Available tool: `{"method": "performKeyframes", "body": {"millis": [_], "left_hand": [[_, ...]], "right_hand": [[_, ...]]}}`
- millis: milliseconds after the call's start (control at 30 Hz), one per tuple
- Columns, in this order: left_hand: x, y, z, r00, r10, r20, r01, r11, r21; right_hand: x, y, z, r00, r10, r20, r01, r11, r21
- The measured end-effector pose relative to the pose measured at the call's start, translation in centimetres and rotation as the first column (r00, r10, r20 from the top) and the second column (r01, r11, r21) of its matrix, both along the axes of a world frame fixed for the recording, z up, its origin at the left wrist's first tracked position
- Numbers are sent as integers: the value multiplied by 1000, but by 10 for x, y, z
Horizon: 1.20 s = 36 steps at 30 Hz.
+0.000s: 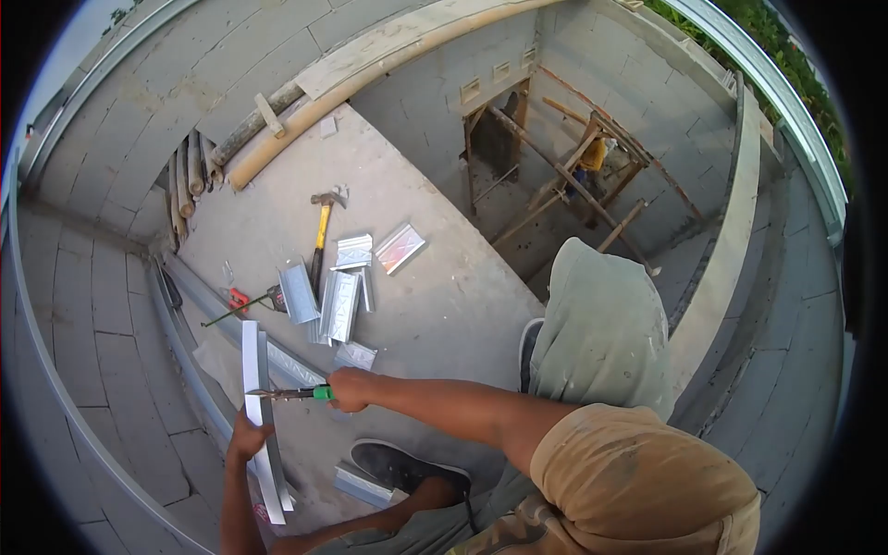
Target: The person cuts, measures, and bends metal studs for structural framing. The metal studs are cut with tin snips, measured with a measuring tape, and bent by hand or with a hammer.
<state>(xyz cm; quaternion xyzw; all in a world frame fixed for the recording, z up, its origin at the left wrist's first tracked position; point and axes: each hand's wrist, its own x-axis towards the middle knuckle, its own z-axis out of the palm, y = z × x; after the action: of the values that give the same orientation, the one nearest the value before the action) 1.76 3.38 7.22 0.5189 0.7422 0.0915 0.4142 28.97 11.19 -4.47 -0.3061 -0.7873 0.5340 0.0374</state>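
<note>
Green-handled snips (pixel 298 393) touch metal channel (pixel 251 356) near illegibly marked pieces (pixel 343 305).

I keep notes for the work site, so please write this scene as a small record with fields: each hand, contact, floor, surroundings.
Left hand: grips a long silver metal channel
Right hand: holds metal snips with green handles
Contact: the snips' blades are at the channel; whether they cut cannot be told
Grey floor: hammer with yellow-and-black handle, short silver metal pieces near it
Surroundings: grey block walls
</note>
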Motion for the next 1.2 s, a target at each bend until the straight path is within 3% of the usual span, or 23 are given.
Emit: {"method": "performKeyframes", "body": {"millis": [33, 100, 200, 300, 367, 467, 500, 533, 567, 633, 667, 700, 733, 800, 833, 867, 933, 967, 1033, 1100, 1133, 1167, 1200], "left_hand": [[4, -1, 1, 998, 4, 68, -12, 992, 123], [11, 3, 2, 999, -48, 5, 46, 968, 246], [11, 7, 7, 997, -73, -38, 80, 969, 236], [19, 15, 10, 975, -177, -136, 200, 962, 184], [35, 17, 12, 955, -138, -263, 180, 973, 142], [36, 19, 9, 939, -207, -274, 248, 961, 122], [17, 18, -1, 944, -223, -244, 257, 959, 116], [10, 18, -2, 974, -164, -155, 177, 981, 77], [-7, 13, -7, 972, -179, -154, 194, 977, 88], [-40, 2, -12, 981, -127, 146, 102, 981, 166], [-53, -6, -10, 974, -110, 200, 58, 967, 246], [-55, -8, -4, 933, 147, 328, -183, 979, 84], [-77, -10, -15, 908, 156, 389, -238, 956, 171], [-71, 6, 4, 948, 152, 279, -202, 966, 162], [-26, 23, 35, 998, -64, -18, 66, 955, 289], [-14, 27, 37, 955, 49, -293, 50, 946, 319], [-18, 25, 31, 952, 147, -268, -86, 970, 226], [-10, 24, 37, 957, 238, -163, -214, 965, 151], [-25, 19, 45, 971, 234, 50, -233, 972, -18], [-33, 11, 45, 878, 420, 229, -443, 895, 60], [-45, 9, 46, 861, 453, 231, -478, 876, 64], [-55, 12, 46, 846, 516, 138, -520, 854, -5], [-59, 14, 46, 827, 560, 46, -557, 828, -70]], "right_hand": [[1, 4, 7, 1000, 26, -8, -26, 1000, -8], [10, 9, 15, 987, -159, 15, 159, 987, -19], [14, 11, 14, 997, -73, 21, 74, 997, -22], [19, 2, 12, 995, -103, 14, 103, 995, -8], [22, -10, -1, 986, -164, -3, 164, 986, 9], [24, -21, -16, 970, -241, -18, 241, 970, 20], [19, -18, -14, 992, -127, 6, 126, 991, 36], [10, -11, -11, 999, -6, 32, 5, 999, 46], [0, -3, -7, 999, -24, 34, 22, 998, 56], [-18, 9, 6, 984, 169, 62, -175, 977, 120], [-21, 8, 7, 981, 187, 56, -193, 974, 116], [-19, 11, 14, 983, 174, -66, -174, 985, 3], [-19, 15, 23, 971, 155, -183, -177, 978, -112], [-15, 10, 35, 961, 86, -264, -130, 979, -155], [-10, 5, 50, 985, 22, -169, -54, 980, -192], [-18, -9, 49, 990, -138, 3, 137, 983, 124], [-13, -2, 64, 995, -60, 82, 61, 998, -6], [-14, -5, 58, 994, -112, 16, 112, 993, -48], [-13, 3, 46, 985, 34, -172, -125, 825, -552], [-14, 1, 47, 973, 126, -195, -217, 788, -576], [-18, -8, 47, 967, 165, -194, -249, 782, -572], [-18, -16, 46, 989, 44, -142, -92, 931, -353], [-17, -19, 47, 987, -94, -129, 82, 992, -97]]}}
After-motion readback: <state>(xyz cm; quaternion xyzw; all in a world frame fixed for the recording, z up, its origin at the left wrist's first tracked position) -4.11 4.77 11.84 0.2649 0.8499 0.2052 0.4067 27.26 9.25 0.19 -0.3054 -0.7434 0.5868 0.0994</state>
